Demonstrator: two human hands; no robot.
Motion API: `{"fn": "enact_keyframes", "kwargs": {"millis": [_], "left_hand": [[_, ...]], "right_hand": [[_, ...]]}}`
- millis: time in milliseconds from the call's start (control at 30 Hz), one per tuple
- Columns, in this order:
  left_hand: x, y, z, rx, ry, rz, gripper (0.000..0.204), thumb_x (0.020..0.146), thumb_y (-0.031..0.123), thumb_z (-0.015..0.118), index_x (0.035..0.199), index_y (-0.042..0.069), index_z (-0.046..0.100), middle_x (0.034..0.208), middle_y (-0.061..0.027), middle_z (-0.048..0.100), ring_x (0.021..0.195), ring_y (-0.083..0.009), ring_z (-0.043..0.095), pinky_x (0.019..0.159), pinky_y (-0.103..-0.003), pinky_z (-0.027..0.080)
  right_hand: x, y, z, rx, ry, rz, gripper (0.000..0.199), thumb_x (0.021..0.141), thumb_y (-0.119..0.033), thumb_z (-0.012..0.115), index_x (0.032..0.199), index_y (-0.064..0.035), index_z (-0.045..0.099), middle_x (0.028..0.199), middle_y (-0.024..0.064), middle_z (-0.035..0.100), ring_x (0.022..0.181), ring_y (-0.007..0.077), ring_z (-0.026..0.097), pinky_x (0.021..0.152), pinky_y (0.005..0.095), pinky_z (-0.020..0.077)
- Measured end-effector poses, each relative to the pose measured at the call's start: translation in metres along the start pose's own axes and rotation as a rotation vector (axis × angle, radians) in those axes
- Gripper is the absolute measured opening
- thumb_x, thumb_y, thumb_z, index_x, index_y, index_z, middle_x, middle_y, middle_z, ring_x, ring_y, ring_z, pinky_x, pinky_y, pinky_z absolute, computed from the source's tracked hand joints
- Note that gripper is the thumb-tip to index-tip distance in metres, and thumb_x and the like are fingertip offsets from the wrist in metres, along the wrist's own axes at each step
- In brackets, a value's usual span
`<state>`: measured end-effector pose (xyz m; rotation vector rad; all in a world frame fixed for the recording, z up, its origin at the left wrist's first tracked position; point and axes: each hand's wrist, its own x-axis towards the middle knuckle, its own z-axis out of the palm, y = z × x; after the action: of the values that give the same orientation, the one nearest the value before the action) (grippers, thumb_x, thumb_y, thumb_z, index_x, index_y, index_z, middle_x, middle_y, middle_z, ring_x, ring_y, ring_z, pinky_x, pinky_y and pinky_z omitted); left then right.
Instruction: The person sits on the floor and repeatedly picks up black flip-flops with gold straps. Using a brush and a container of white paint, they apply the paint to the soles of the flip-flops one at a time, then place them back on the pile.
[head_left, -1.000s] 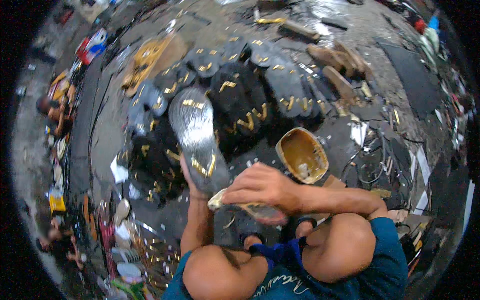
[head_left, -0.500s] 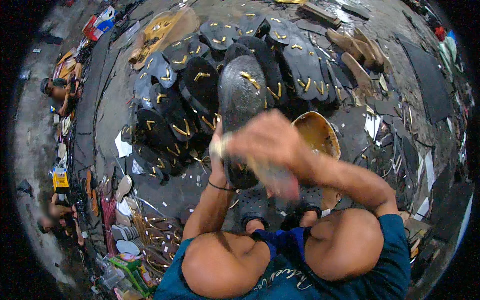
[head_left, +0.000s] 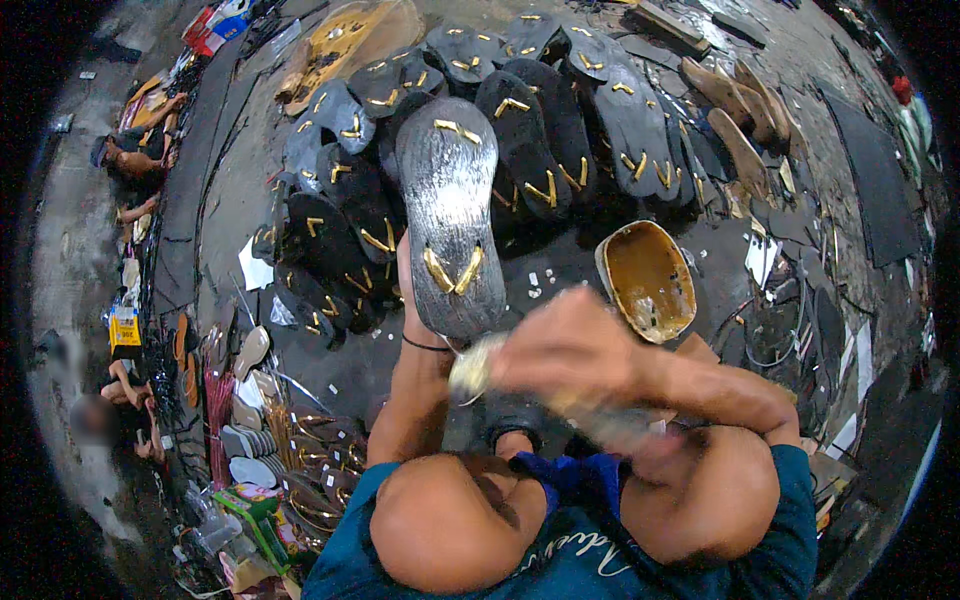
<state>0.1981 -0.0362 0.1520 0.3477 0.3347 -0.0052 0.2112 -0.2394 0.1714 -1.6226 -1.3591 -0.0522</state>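
Observation:
In front of me my left hand (head_left: pixel 413 322) is closed around the left edge of a black sandal sole (head_left: pixel 448 205), most of its fingers hidden beneath. The sole's upturned face is wet and shiny, with folded gold strap ends at both its top and lower part. My right hand (head_left: pixel 570 345), smeared by motion, grips a brush (head_left: pixel 475 368) with a pale, blurred head, just below the sole's near end. A cut-open tub (head_left: pixel 603 262) of amber, glue-like liquid stands to the right of the sole.
Rows of similar black soles (head_left: pixel 520 120) with gold strap ends lie beyond the held one. Brown foot-shaped forms (head_left: pixel 740 150) sit at the far right. Sandal parts and straps (head_left: pixel 320 450) are heaped at lower left. Two people (head_left: pixel 140 165) sit at the far left.
My right hand and the brush have come down toward me, off the middle of the sole. The sole's face now shows fully, with a bright wet glare and its near gold strap ends uncovered.

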Motion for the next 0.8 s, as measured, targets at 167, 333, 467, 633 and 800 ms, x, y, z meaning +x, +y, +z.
{"fn": "enact_keyframes", "kwargs": {"millis": [167,333,467,633,800], "left_hand": [[0.03,0.031,-0.024,0.102,-0.119,0.266,0.04,0.097,0.033,0.041,0.112,0.002,0.062,0.104,-0.0142,0.068,0.088,-0.0284,0.067,0.08,-0.041,0.056],[-0.004,0.095,0.021,0.43,-0.023,0.389,0.038,0.098,0.032,0.041,0.117,0.004,0.059,0.105,-0.0137,0.067,0.09,-0.0265,0.066,0.081,-0.038,0.055],[0.061,0.084,0.026,0.53,0.211,0.213,0.024,0.098,0.021,0.053,0.118,0.011,0.059,0.111,-0.0029,0.064,0.098,-0.0161,0.062,0.08,-0.03,0.052],[0.164,0.073,0.063,0.599,0.05,0.162,0.022,0.098,0.019,0.047,0.106,0.005,0.062,0.098,-0.0048,0.066,0.087,-0.016,0.063,0.076,-0.029,0.054],[0.206,0.107,0.044,0.55,0.218,0.368,0.029,0.097,0.02,0.054,0.117,-0.001,0.056,0.1,-0.0077,0.066,0.093,-0.0198,0.063,0.082,-0.034,0.052]], "right_hand": [[-0.008,0.014,0.01,-0.073,-0.178,0.178,0.048,0.07,-0.008,0.068,0.117,-0.0181,0.064,0.082,0.0033,0.062,0.08,0.0253,0.06,0.07,0.0388,0.0445],[-0.036,0.019,0.008,0.081,0.165,0.309,0.03,0.075,-0.012,0.072,0.104,-0.0121,0.066,0.082,0.0076,0.061,0.082,0.0285,0.061,0.072,0.0406,0.0469],[-0.062,0.019,-0.013,-0.153,0.287,0.548,0.022,0.083,-0.01,0.07,0.103,-0.0035,0.065,0.096,0.0132,0.062,0.092,0.0301,0.059,0.078,0.0385,0.0468],[-0.079,0.013,-0.003,-0.163,0.275,0.695,0.022,0.083,-0.012,0.071,0.103,-0.0024,0.066,0.096,0.0138,0.062,0.093,0.0297,0.059,0.081,0.0369,0.0468],[-0.079,0.012,0.002,-0.062,0.306,0.747,0.016,0.087,-0.009,0.066,0.1,-0.0002,0.064,0.097,0.0132,0.062,0.092,0.0264,0.06,0.083,0.0352,0.0469]]}}
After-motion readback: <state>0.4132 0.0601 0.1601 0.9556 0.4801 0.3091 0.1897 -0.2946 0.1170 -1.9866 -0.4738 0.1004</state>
